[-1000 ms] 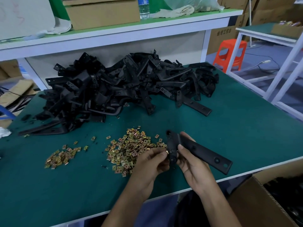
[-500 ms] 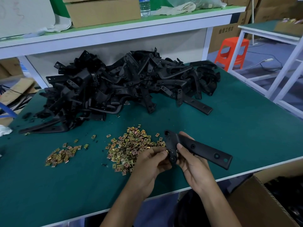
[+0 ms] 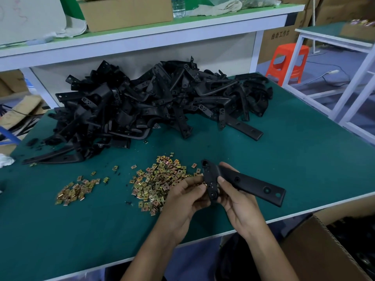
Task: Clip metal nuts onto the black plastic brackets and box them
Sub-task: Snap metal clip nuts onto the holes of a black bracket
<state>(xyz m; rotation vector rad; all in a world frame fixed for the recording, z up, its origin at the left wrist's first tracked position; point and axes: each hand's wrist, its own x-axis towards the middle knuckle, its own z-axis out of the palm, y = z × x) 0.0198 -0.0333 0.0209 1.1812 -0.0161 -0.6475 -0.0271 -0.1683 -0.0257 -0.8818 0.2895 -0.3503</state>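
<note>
Left hand: the left hand (image 3: 182, 199) sits in the lower centre of the frame with its fingers curled, thumb and forefinger pinching a nut (image 3: 205, 186) against the short end of the held bracket (image 3: 253, 184); the nut is mostly hidden.
Right hand: the right hand (image 3: 237, 199), just right of the left, grasps the held bracket at its bend, thumb on the near face and fingertips showing behind the top edge.
Held bracket: matte black plastic with a short curved end toward the left hand and a long flat arm running to the lower right, rounded at the tip and pierced by round holes. It is lifted above the near edge of the table (image 3: 304, 149).
Nuts: small, square, flat and brass-gold with a dull sheen. The larger nut pile (image 3: 160, 179) lies just left of the hands, and a smaller nut pile (image 3: 77, 191) lies further left.
Bracket heap: the bracket heap (image 3: 152, 102) fills the upper centre, a tangle of black bars, curves and holed tabs.
Table: a green mat surface with a white edge.
Box: a brown corrugated cardboard box (image 3: 316, 250) stands open at the lower right, below the table edge, with dark parts inside.
</note>
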